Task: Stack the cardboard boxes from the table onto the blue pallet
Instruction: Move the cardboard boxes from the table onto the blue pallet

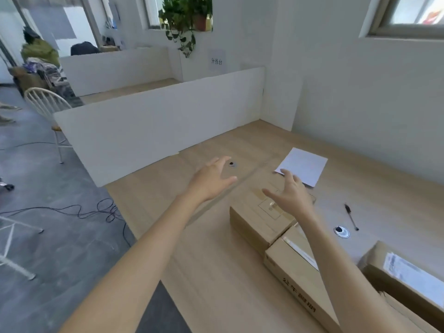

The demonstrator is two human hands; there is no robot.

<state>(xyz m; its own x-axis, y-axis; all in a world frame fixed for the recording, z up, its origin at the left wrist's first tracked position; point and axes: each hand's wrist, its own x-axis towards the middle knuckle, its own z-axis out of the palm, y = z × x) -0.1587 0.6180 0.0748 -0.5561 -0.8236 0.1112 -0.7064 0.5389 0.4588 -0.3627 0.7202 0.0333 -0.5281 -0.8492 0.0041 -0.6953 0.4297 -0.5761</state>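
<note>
Reach phase, nothing gripped yet. Left hand (211, 179) in the air over bare table (211, 255), just left of the far cardboard box (249, 227), fingers spread and relaxed. Right hand (292, 198) over that box's top, fingers also spread, thumb out; contact with the lid not clear, looks like hovering.

Three boxes on the table: far one, middle box (283, 260) butted against its near end, third box (384, 280) off to the right, apart. Blue pallet not in view.

Next, probably: drop both palms onto opposite sides of the far box, squeeze, lift clear of its neighbour, then turn to find the pallet.

Materials: plain brown corrugated card, matte, square-edged, long and low, taped seams; printed characters on the middle one, white label on the third. Tabletop smooth pale wood laminate, likely easy to slide on. Loose paper sheet (304, 168) and pen (351, 216) beyond, out of the way.
</note>
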